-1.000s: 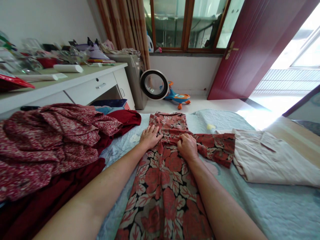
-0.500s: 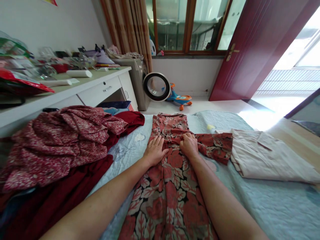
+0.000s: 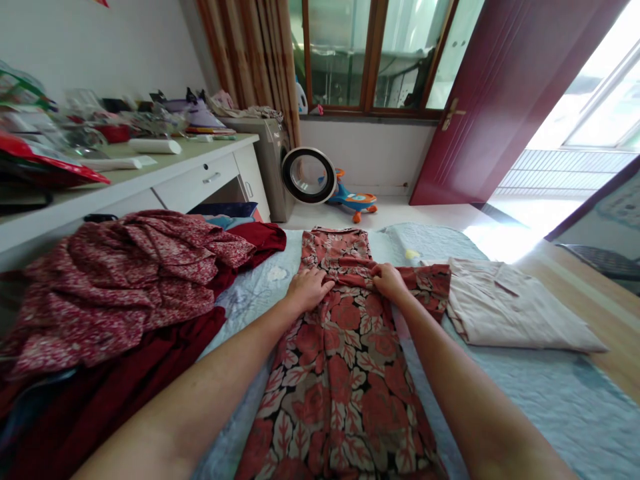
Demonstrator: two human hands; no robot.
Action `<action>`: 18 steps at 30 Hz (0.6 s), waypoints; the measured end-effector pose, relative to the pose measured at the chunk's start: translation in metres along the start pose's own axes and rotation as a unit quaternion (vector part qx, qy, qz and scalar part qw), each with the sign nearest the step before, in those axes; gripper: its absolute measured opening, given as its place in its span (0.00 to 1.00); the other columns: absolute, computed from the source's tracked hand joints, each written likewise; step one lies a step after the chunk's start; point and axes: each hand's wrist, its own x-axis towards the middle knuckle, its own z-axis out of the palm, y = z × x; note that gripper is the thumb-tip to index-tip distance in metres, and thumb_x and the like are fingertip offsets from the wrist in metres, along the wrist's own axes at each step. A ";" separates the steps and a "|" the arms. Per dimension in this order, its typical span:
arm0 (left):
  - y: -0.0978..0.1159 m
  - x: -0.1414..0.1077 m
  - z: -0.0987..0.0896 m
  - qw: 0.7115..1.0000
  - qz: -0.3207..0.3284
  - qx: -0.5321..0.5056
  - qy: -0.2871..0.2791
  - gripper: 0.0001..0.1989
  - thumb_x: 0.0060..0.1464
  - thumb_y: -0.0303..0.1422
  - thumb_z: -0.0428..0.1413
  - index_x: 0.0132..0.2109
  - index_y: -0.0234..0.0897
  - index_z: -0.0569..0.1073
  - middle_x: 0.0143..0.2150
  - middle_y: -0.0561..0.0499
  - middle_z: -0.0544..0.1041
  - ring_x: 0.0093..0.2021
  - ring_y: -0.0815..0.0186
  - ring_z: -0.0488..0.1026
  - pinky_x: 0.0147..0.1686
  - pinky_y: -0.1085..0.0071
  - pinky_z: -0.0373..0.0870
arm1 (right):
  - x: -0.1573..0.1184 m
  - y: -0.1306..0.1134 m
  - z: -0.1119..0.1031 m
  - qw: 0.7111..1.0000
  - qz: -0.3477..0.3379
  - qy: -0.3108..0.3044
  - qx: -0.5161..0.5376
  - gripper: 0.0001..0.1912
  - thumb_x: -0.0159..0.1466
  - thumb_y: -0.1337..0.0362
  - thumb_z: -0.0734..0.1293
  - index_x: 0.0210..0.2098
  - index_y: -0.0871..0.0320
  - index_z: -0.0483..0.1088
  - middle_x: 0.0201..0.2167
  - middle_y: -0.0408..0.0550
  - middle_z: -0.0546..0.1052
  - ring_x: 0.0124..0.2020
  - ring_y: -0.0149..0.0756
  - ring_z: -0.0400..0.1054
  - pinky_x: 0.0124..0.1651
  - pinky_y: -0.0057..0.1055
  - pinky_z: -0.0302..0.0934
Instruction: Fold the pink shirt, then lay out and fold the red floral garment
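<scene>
A red floral garment [image 3: 345, 347] lies lengthwise on the pale blue bedding [image 3: 515, 400], its top end away from me and one sleeve stretched out to the right. My left hand [image 3: 309, 289] rests on the upper left part of the garment, fingers spread over the cloth. At the base of the sleeve, my right hand [image 3: 390, 281] has its fingers closed on the garment's right edge, thumb and fingertips together.
A patterned red-and-white cloth [image 3: 125, 287] is heaped over dark red fabric [image 3: 150, 360] at left. Folded beige clothing [image 3: 515, 307] lies at right. Beyond are a cluttered desk [image 3: 200, 163], an open washing machine [image 3: 273, 160] and a blue ride-on toy [image 3: 353, 199].
My right hand has shifted slightly right, from lying on the garment to its edge by the sleeve. My left hand stays in nearly the same place. The view has turned slightly to the right.
</scene>
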 end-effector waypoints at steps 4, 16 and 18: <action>0.000 0.024 -0.007 0.999 -0.046 0.009 0.022 0.21 0.65 0.46 0.43 0.51 0.41 0.73 0.52 0.44 0.76 0.53 0.53 0.72 0.52 0.56 0.66 | -0.009 0.022 -0.035 0.998 0.016 0.029 -0.048 0.15 0.56 0.72 0.61 0.36 0.60 0.78 0.37 0.51 0.78 0.41 0.38 0.69 0.47 0.30 0.59; -0.029 0.100 0.034 0.999 -0.015 -0.022 0.039 0.28 0.63 0.39 0.46 0.65 0.29 0.61 0.69 0.36 0.60 0.69 0.55 0.56 0.66 0.59 0.54 | -0.028 0.095 -0.120 0.976 0.170 0.056 -0.126 0.11 0.57 0.61 0.64 0.33 0.58 0.76 0.32 0.55 0.77 0.37 0.44 0.70 0.40 0.37 0.61; -0.032 0.100 0.040 1.000 -0.016 -0.021 0.015 0.30 0.64 0.45 0.44 0.67 0.32 0.60 0.70 0.37 0.57 0.70 0.54 0.54 0.66 0.57 0.53 | -0.036 0.097 -0.126 0.989 0.129 0.052 -0.059 0.09 0.56 0.64 0.62 0.32 0.57 0.74 0.30 0.49 0.76 0.33 0.39 0.69 0.37 0.33 0.60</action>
